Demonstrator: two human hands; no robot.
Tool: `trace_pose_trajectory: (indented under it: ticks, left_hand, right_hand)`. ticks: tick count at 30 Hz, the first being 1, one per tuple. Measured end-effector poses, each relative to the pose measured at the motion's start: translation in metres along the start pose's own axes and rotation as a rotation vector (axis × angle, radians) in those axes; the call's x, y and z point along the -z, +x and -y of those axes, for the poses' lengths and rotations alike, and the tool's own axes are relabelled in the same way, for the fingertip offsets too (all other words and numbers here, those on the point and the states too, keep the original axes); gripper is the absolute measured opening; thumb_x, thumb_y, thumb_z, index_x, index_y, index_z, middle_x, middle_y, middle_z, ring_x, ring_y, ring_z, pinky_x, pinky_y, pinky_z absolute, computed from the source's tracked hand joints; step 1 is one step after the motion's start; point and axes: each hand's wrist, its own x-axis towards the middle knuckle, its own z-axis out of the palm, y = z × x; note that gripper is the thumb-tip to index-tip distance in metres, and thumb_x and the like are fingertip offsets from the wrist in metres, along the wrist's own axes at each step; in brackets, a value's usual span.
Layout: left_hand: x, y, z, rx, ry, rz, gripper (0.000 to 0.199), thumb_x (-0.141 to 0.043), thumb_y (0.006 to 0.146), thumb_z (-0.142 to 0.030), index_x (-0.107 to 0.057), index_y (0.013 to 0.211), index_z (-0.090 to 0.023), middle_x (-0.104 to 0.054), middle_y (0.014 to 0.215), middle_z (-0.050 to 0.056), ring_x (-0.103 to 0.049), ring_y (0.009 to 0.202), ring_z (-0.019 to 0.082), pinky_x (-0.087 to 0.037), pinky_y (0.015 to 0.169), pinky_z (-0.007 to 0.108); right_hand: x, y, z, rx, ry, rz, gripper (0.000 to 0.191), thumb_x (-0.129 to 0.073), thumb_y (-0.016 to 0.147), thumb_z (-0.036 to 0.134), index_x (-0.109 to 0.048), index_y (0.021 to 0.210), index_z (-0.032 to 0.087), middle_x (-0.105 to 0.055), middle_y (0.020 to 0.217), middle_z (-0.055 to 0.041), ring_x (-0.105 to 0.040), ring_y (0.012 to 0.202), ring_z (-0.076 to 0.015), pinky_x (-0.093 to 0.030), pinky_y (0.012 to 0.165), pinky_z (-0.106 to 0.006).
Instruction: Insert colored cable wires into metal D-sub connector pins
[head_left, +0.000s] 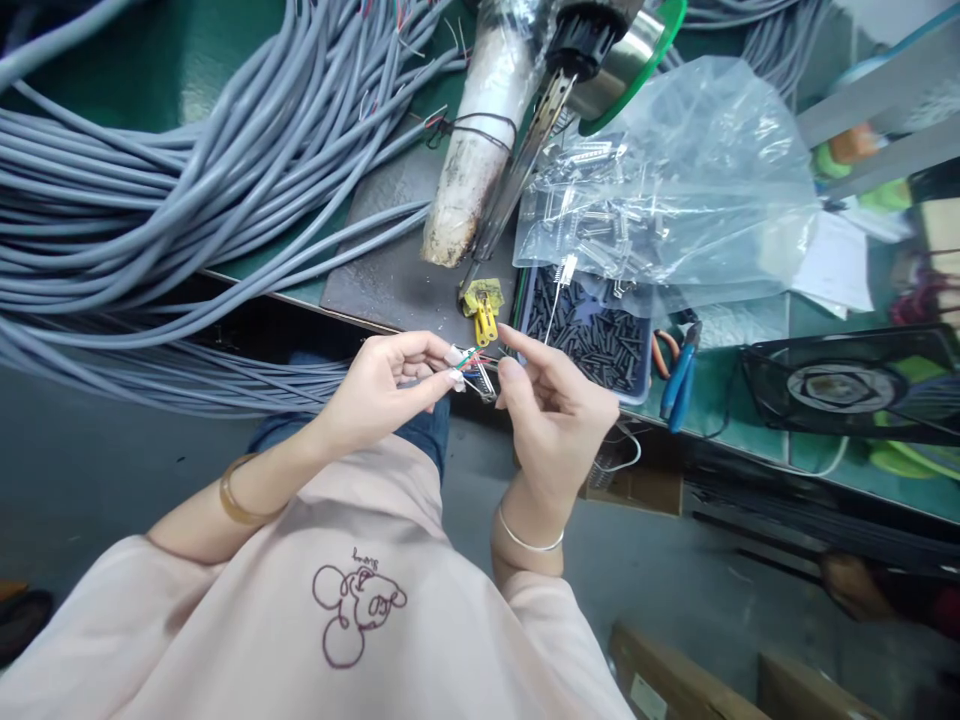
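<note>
My left hand (386, 388) pinches thin coloured wires (469, 360) between thumb and forefinger, whose tips are wrapped in white tape. Green, red and blue strands show at the pinch. Close on the other side, my right hand (555, 405) has its fingers curled, with thumb and forefinger at the far end of the wires. What lies between those fingertips is too small to make out. A small metal connector part (484, 380) sits between the two hands, partly covered by wires. Just beyond the fingers is a yellow clip-like holder (486, 318) at the bench edge.
Thick grey cables (187, 200) pile up at left. A soldering iron (525, 150) points down beside a wrapped white tube (480, 140) and a solder spool (630, 70). Right are a bag of metal parts (675, 180), a bin of black sleeves (585, 340), blue-handled cutters (681, 380) and a fan (847, 385).
</note>
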Motion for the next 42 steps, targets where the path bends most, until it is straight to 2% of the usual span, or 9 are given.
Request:
trace_pose_trajectory:
  ticks: [6,15,19,22,25,31,36,39,42]
  left_hand:
    - [0.0,-0.002,0.002,-0.089,0.144,-0.001,0.003,-0.072,0.078,-0.019,-0.07,0.08,-0.016,-0.065,0.062,-0.002,-0.055,0.052,0.009,-0.052,0.052,0.02]
    - [0.004,-0.001,0.011,-0.112,0.396,0.075,0.015,-0.065,0.08,-0.016,-0.079,0.087,-0.015,-0.077,0.074,0.003,-0.063,0.06,0.012,-0.053,0.059,0.023]
    - [0.006,0.002,0.012,-0.099,0.311,0.091,0.014,-0.068,0.078,-0.015,-0.079,0.086,-0.018,-0.077,0.075,0.003,-0.063,0.06,0.013,-0.054,0.06,0.023]
    - [0.007,0.003,0.009,-0.019,0.081,0.16,0.011,-0.069,0.082,-0.019,-0.076,0.09,-0.017,-0.071,0.07,0.001,-0.058,0.053,0.01,-0.05,0.051,0.021]
    - [0.007,0.002,0.006,-0.022,-0.083,0.135,0.01,-0.074,0.082,-0.024,-0.07,0.087,-0.017,-0.07,0.075,0.001,-0.055,0.052,0.007,-0.049,0.049,0.018]
    - [0.0,-0.002,0.006,-0.313,0.067,-0.053,0.004,-0.076,0.077,-0.016,-0.073,0.078,-0.017,-0.073,0.076,0.004,-0.064,0.065,0.01,-0.053,0.061,0.019]
    - [-0.001,-0.001,0.007,-0.317,0.118,-0.222,0.006,-0.075,0.075,-0.014,-0.069,0.075,-0.016,-0.071,0.073,0.001,-0.062,0.059,0.008,-0.051,0.055,0.017]
    - [0.001,0.0,0.004,-0.18,0.035,-0.26,0.011,-0.073,0.076,-0.018,-0.062,0.075,-0.016,-0.066,0.067,-0.002,-0.058,0.05,0.006,-0.047,0.045,0.015]
    - [0.002,0.001,0.0,-0.135,-0.026,-0.253,0.015,-0.073,0.074,-0.018,-0.058,0.074,-0.017,-0.062,0.061,-0.004,-0.055,0.046,0.004,-0.044,0.041,0.013]
  right_hand:
    - [0.005,0.005,0.007,0.08,-0.117,0.144,0.007,-0.07,0.091,0.021,-0.077,0.089,0.021,-0.049,0.055,0.0088,-0.039,0.046,-0.005,-0.032,0.045,-0.02]
    - [0.022,0.013,0.008,0.348,-0.381,0.375,0.011,-0.065,0.094,0.019,-0.066,0.083,0.021,-0.05,0.052,0.0105,-0.043,0.042,-0.0045,-0.034,0.049,-0.02]
    - [0.026,0.015,0.011,0.483,-0.455,0.425,0.019,-0.058,0.098,0.019,-0.063,0.08,0.021,-0.053,0.052,0.0091,-0.043,0.042,-0.0054,-0.034,0.049,-0.021]
    - [0.024,0.012,0.013,0.557,-0.443,0.372,0.017,-0.059,0.099,0.018,-0.064,0.083,0.02,-0.055,0.052,0.0082,-0.044,0.044,-0.0064,-0.035,0.049,-0.022]
    - [0.019,0.005,0.013,0.463,-0.365,0.257,0.008,-0.065,0.096,0.018,-0.066,0.089,0.022,-0.06,0.057,0.0081,-0.048,0.046,-0.0059,-0.037,0.05,-0.022]
    - [0.005,-0.007,0.008,0.125,-0.037,0.021,0.009,-0.072,0.091,0.022,-0.068,0.083,0.025,-0.051,0.055,0.0095,-0.042,0.043,-0.006,-0.034,0.042,-0.021]
    - [-0.001,-0.001,0.005,0.208,0.262,-0.37,0.005,-0.066,0.094,0.028,-0.07,0.094,0.024,-0.045,0.055,0.0101,-0.038,0.039,-0.0055,-0.032,0.037,-0.02]
    - [-0.005,-0.001,0.0,0.289,0.249,-0.416,0.018,-0.064,0.096,0.021,-0.068,0.113,0.026,-0.06,0.064,0.0095,-0.056,0.043,-0.0059,-0.039,0.037,-0.018]
    - [-0.011,-0.008,-0.008,0.247,0.114,-0.367,0.021,-0.066,0.094,0.012,-0.067,0.11,0.024,-0.077,0.087,0.0044,-0.076,0.067,-0.0107,-0.059,0.053,-0.02]
